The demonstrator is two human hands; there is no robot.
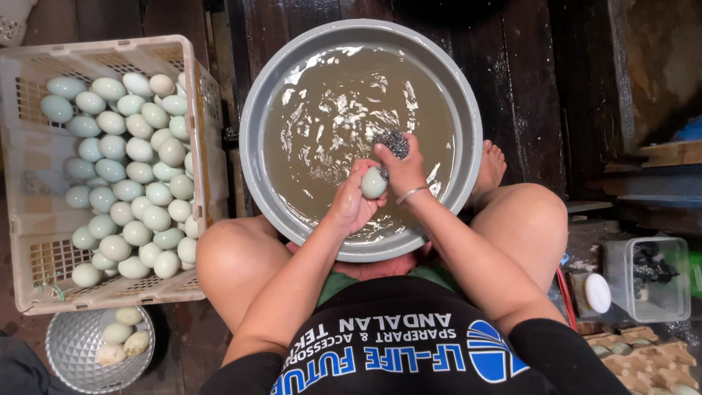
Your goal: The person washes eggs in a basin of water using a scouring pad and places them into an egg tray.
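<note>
Centrally, the left hand is curled tight around a pale egg, just above murky water in a grey basin. The right hand pinches a steel scourer beside the egg. Scrubbing well likely means light pressure and a turning egg. At left, a crate full of eggs; below it, a small bowl.

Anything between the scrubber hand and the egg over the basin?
Nothing visible. The right hand presses a dark metal scouring pad near the pale green egg, which the left hand holds over the round grey plastic basin of murky water.
</note>
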